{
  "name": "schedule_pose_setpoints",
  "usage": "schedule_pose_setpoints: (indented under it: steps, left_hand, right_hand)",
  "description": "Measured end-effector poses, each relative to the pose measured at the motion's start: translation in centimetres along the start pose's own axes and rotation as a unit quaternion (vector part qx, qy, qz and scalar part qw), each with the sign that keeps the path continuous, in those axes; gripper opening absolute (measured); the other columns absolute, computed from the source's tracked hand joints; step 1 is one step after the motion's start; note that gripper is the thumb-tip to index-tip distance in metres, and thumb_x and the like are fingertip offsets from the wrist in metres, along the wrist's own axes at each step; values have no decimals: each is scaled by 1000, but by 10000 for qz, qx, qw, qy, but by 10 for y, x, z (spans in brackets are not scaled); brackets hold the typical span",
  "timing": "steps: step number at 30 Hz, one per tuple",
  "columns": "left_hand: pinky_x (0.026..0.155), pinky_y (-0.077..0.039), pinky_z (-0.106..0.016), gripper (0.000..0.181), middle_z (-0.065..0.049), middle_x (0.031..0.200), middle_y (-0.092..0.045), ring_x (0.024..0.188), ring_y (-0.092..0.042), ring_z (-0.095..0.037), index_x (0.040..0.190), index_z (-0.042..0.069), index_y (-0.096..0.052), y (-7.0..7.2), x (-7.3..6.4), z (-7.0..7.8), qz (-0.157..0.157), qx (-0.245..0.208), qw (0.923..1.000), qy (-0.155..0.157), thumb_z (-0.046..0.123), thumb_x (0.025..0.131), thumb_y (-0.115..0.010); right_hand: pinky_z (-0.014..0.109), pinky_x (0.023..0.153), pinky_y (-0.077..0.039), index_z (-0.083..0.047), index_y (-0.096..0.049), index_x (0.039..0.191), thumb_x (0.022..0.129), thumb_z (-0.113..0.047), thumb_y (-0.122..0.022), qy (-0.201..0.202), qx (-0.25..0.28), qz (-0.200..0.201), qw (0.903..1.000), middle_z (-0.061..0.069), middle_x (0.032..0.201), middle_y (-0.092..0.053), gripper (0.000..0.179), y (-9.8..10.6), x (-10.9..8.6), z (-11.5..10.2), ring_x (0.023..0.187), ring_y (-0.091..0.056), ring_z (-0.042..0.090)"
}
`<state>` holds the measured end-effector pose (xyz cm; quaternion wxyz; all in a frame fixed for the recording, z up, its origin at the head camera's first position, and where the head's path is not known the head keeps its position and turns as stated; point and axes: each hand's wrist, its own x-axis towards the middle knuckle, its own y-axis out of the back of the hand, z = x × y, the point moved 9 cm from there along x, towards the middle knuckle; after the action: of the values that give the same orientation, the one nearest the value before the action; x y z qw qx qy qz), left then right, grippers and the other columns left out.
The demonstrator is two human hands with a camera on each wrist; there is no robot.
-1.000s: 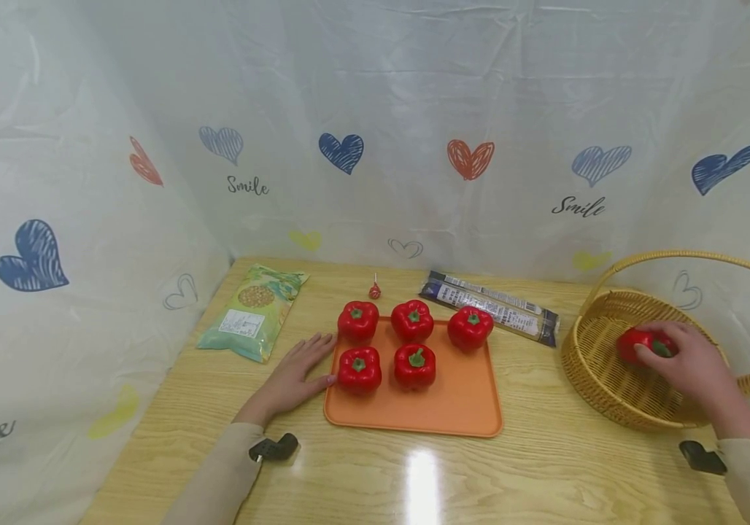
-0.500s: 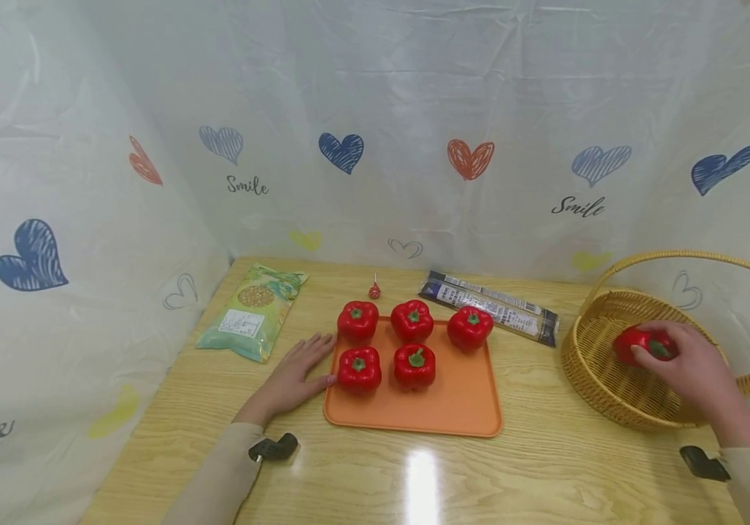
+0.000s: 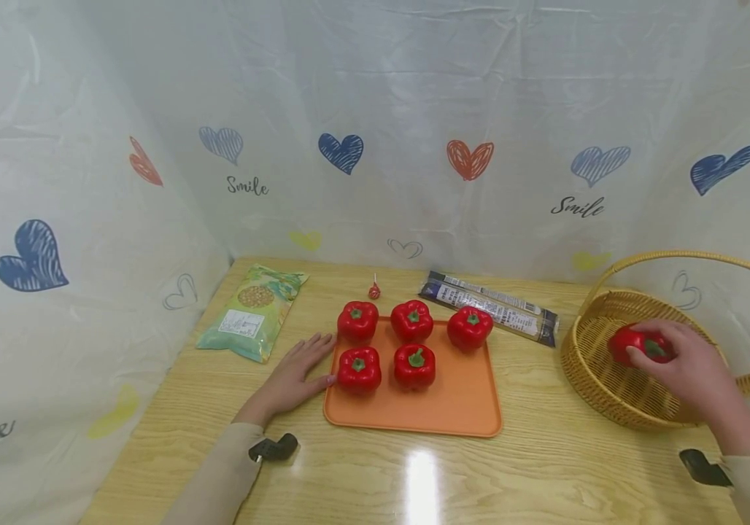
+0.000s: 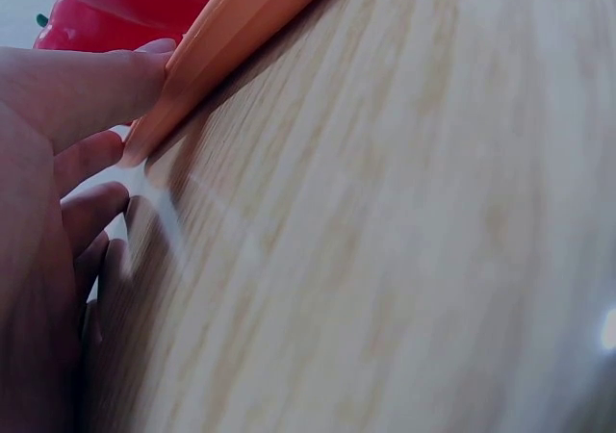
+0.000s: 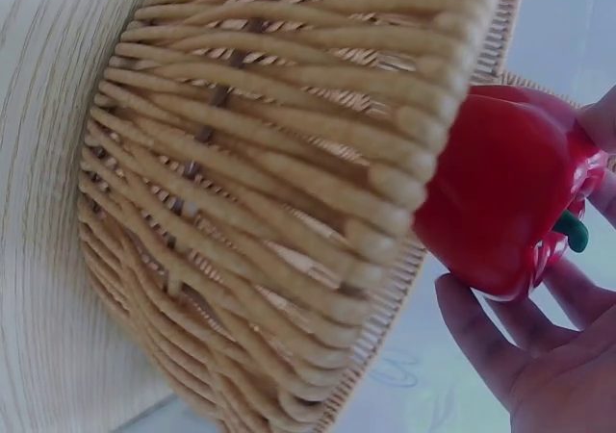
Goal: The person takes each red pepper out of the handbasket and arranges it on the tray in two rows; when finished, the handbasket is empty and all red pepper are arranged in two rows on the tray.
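Note:
My right hand [image 3: 690,364] grips a red bell pepper [image 3: 627,344] with a green stem, over the wicker basket [image 3: 581,375] at the right. In the right wrist view the fingers and thumb go round the pepper [image 5: 505,188] at the height of the basket's rim. My left hand [image 3: 292,380] lies with fingers extended at the left edge of an orange tray [image 3: 454,401], its thumb touching the edge. On that tray stand several red bell peppers [image 3: 414,367], stems up; one pepper [image 3: 470,327] sits across its back right corner.
A green and yellow bag [image 3: 253,312] lies at the back left. A lollipop [image 3: 374,290] sits behind the tray, and a long dark packet [image 3: 489,306] lies between tray and basket. The basket's tall handle [image 3: 690,254] arches over it. A printed curtain [image 3: 401,95] hangs behind the table.
My right hand has shifted slightly left over the basket, carrying the bell pepper with it. The left hand, the tray and its peppers stay where they were.

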<state>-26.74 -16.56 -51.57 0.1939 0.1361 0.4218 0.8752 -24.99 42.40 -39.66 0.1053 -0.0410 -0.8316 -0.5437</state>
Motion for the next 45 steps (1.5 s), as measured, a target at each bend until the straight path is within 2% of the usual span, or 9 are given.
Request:
schedule_pose_setpoints:
  steps: [2,6,9,14,23,31,38,45]
  left_hand:
    - [126,-11,-52,73,-6,165,-32,155,-18,-31,159,15,-38,0,0,0,4,1,10000,3,46,97,-63]
    - [126,-11,-52,73,-6,165,-32,155,-18,-31,159,15,-38,0,0,0,21,-1,10000,-11,46,97,-64]
    - [126,-11,-52,74,-6,165,-32,155,-18,-31,159,15,-38,-1,0,-1,20,12,10000,-21,46,97,-64]
    - [126,-11,-52,73,-6,165,-32,155,-18,-30,159,16,-38,-1,0,-2,12,16,10000,-24,47,97,-63]
    - [126,-11,-52,73,-6,164,-33,155,-19,-31,159,16,-38,-1,0,0,37,-12,10000,-45,47,97,-63]
    - [126,-11,-51,73,-6,164,-33,155,-19,-30,159,16,-38,0,0,0,26,-27,10000,-21,47,97,-63]
    - [126,-10,-52,73,-7,165,-32,155,-19,-31,158,14,-39,0,-1,0,28,-40,10000,-5,45,97,-64]
    - [126,-10,-51,73,-6,165,-32,155,-18,-31,159,15,-38,0,-1,0,20,-5,10000,7,46,98,-63]
  right_hand:
    - [71,73,-46,-4,-63,120,92,-23,-76,35,18,40,10000,35,131,-49,37,1,-1,-4,108,-50,55]
    - [70,72,-46,-4,-64,119,90,-21,-77,190,34,149,9997,32,132,-49,36,3,-2,-12,111,-48,55]
    - [68,71,-47,-4,-64,120,91,-21,-76,264,66,150,9995,30,132,-50,36,4,-3,-18,109,-48,54]
    - [73,71,-48,-4,-62,124,93,-23,-75,215,63,45,9997,29,132,-49,39,2,-2,-26,106,-50,55]
    - [70,73,-50,-5,-67,120,86,-26,-83,461,-56,-41,9989,27,129,-53,42,1,-3,-45,100,-57,50]
    - [56,64,-55,-7,-68,120,83,-26,-86,594,-148,-13,9981,24,124,-57,45,5,-3,-61,91,-63,43]
    - [41,61,-52,-9,-69,118,81,-22,-87,809,-45,52,9967,20,125,-60,43,7,-5,-80,89,-64,37]
    - [41,64,-57,-14,-69,116,79,-22,-89,998,-26,3,9950,18,126,-60,43,0,-5,-97,95,-63,37]
